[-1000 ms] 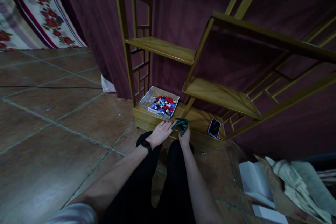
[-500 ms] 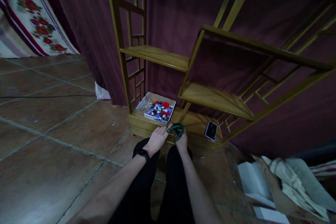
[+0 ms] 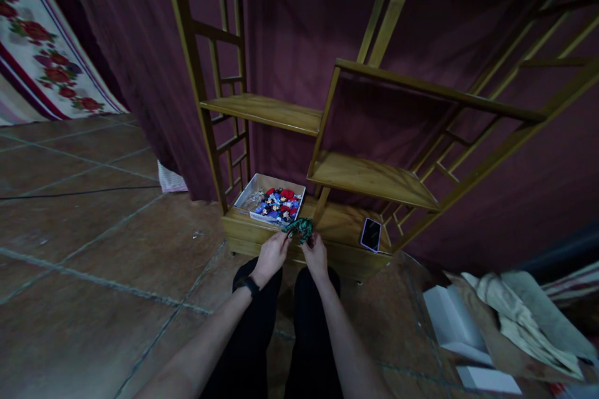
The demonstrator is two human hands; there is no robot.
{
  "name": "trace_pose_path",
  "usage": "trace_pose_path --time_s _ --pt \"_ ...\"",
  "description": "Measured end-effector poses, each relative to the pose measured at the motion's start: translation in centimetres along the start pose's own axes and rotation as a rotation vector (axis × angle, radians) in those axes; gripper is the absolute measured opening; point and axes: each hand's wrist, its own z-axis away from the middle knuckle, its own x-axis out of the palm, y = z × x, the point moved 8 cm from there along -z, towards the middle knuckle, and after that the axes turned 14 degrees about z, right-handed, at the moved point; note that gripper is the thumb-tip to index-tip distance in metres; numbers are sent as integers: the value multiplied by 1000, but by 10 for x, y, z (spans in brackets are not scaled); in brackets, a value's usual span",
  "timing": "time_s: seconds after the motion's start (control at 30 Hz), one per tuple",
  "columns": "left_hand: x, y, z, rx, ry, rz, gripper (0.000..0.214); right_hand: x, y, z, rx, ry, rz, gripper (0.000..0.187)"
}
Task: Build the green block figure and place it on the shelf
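Note:
Both hands meet low in the middle of the view over the bottom board of a wooden shelf (image 3: 346, 224). My left hand (image 3: 271, 254), with a dark band on its wrist, pinches one end of a small green, cord-like thing (image 3: 299, 227). My right hand (image 3: 315, 253) grips its other end with curled fingers. Just behind the hands, on the same board, sits a white tray (image 3: 249, 192) holding several small red, blue and black pieces (image 3: 279, 202). What the green thing is I cannot make out.
A dark phone (image 3: 370, 234) lies on the bottom board to the right. Maroon curtain (image 3: 299, 31) hangs behind the shelf. White boxes (image 3: 453, 323) and crumpled paper (image 3: 519, 318) lie on the tiled floor (image 3: 84, 262) at the right. My dark-trousered knees (image 3: 290, 324) are below.
The view has tilted up and shifted right. My left hand has come off the board and taken hold of the green thing, which both hands have raised slightly toward the tray.

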Motion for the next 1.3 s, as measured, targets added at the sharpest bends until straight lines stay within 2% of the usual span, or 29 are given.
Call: trace_pose_path --time_s 0.23,0.37,0.5,0.67,0.93,1.3 --pt "-4 -24 -8 -159 136 292 36 -9 -22 9 -79 13 -30 28" --pt "1 -41 -11 -269 185 565 36 -15 -37 15 -131 -3 14 30" --pt "12 -52 -12 -399 143 860 29 -22 -50 17 -212 31 53 38" --pt "21 -57 -11 -519 14 1076 30 -20 -55 20 -261 -1 1 45" --pt "29 -62 -9 -637 -48 1145 22 -11 -38 15 -144 12 -74 29" --pt "43 -61 -2 -775 -216 1151 22 -12 -26 10 -59 39 -104 26"
